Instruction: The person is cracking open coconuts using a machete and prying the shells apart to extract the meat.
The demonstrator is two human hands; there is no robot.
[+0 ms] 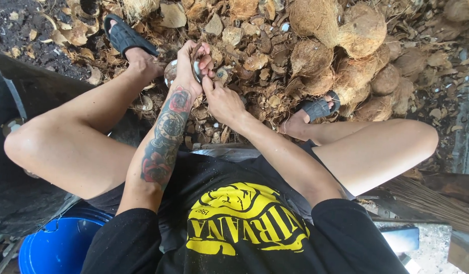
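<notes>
Seated over a floor of broken husks [255, 61], the left hand [191, 63] curls its fingers tight around a piece of coconut shell [197, 65] held out between the knees, while the right hand [222, 99] pinches its lower edge, steadying it

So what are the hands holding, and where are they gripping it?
The left hand grips a coconut shell piece by its edge; the right hand touches its lower edge.
</notes>
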